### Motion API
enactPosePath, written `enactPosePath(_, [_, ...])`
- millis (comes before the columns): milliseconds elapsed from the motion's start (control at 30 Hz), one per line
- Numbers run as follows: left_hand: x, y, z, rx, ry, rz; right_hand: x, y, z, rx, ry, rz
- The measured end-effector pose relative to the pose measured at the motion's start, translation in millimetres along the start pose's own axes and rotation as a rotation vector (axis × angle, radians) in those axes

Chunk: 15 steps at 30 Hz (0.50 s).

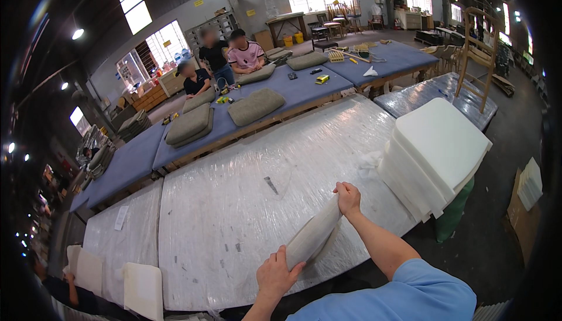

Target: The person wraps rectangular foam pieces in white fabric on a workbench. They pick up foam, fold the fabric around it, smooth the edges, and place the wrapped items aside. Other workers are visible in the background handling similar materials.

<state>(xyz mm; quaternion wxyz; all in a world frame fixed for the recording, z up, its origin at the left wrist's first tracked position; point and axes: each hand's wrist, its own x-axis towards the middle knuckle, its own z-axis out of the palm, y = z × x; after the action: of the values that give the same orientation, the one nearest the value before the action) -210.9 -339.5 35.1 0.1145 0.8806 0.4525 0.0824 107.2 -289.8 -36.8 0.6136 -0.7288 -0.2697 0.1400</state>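
Observation:
I hold a white foam cushion pad (313, 234) edge-on, just above the near edge of a plastic-wrapped worktable (234, 204). My left hand (276, 275) grips its near end and my right hand (348, 197) grips its far end. A tall stack of white foam pads (436, 154) stands to the right of my right hand, at the table's corner.
Beyond lies a blue-covered table (293, 90) with several grey-green cushions (256, 106) and small tools. Three people (225, 57) work at its far side. A wooden chair frame (479, 57) stands at right. White foam pieces (142, 289) lie at lower left beside another person's arm (71, 289).

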Motion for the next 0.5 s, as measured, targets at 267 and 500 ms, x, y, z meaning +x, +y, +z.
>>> enactPosePath(267, [21.2,7.4,-0.9,-0.005,-0.141,0.011,0.4,-4.0,-0.4,-0.01,-0.007,0.025])
enactPosePath(500, [50.9,38.5,3.8,0.047,-0.064,0.135,2.7,-1.7,1.9,-0.008,-0.004,0.018])
